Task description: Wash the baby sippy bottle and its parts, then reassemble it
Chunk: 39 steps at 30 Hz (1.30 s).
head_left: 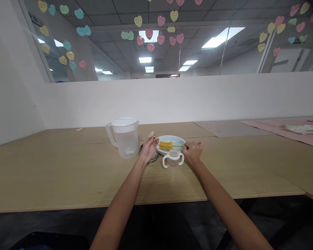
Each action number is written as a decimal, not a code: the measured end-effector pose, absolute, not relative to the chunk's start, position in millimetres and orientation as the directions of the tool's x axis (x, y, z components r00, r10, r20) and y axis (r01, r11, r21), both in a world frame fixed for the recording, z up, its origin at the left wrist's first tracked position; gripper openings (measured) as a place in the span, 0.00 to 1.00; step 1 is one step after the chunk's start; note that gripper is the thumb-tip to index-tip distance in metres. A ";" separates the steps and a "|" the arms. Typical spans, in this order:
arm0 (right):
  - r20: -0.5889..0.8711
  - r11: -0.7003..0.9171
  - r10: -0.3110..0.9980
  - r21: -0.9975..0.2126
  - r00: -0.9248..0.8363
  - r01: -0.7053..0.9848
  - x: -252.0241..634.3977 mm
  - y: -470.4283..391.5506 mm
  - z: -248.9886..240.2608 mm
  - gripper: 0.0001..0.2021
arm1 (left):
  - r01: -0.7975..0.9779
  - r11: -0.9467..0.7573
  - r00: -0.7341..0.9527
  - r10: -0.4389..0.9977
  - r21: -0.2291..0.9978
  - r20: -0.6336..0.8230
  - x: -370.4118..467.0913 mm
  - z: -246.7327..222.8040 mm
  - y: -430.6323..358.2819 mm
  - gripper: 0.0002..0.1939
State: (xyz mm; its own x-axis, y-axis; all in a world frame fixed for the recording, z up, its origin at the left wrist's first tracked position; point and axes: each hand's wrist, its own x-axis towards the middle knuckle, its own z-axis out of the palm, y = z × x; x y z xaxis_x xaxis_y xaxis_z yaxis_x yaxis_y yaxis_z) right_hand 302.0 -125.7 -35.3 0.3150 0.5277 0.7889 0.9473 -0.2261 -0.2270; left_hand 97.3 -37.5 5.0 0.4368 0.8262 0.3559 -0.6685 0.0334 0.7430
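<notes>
1. In the head view, we are reaching both arms out over the table (67, 173) toward a small cluster of things set well away from the near edge.
2. Our left hand (148, 148) is pinching a small pale piece (151, 134) between the fingertips; the grip is closed lightly around it and lifted just above a round metal lid (152, 158) lying flat on the table (what the piece is exactly, we cannot tell at this size).
3. Our right hand (193, 151) is curling into a loose fist beside the bowl (179, 140), seemingly closed on a thin green stick (177, 146) that runs toward the bowl; whether the fingers are truly gripping it is hard to tell.
4. The two-handled clear cup (173, 160) is standing upright between our hands, open at the top, just in front of the bowl.
5. The bowl is holding a yellow ridged piece (166, 144), and a clear plastic jug (124, 138) is standing upright just left of our left hand.
6. To handle this well, we judge that we should be keeping the pinch gentle and steady, holding the small piece level, and keeping our wrists clear of the cup so that it is not tipping (its handles are sticking out toward both hands).
7. We should also be watching the jug's closeness to our left forearm.
</notes>
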 end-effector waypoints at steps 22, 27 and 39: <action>0.792 -0.052 0.336 -0.526 0.511 0.849 302.1 -119.8 -39.9 0.13 | 0.468 -0.423 0.061 0.891 0.775 0.450 75.6 -24.5 -13.9 0.17; 0.803 -0.072 0.337 -0.499 0.492 0.864 301.6 -119.2 -40.1 0.11 | 0.531 -0.563 0.204 0.810 0.633 0.550 83.6 -14.0 -33.1 0.17; 0.796 -0.086 0.362 -0.489 0.485 0.868 303.5 -115.8 -42.0 0.09 | 0.585 -0.779 0.614 0.606 0.225 0.506 98.4 -18.2 -58.7 0.20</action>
State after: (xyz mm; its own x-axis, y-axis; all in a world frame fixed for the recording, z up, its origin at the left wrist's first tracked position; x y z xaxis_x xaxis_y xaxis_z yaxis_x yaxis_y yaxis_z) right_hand 303.5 -115.8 -42.0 0.4848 0.3618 0.7963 0.8679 -0.0859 -0.4893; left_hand 98.4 -58.7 -18.2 0.6137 0.6062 0.5059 0.5848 -0.7795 0.2247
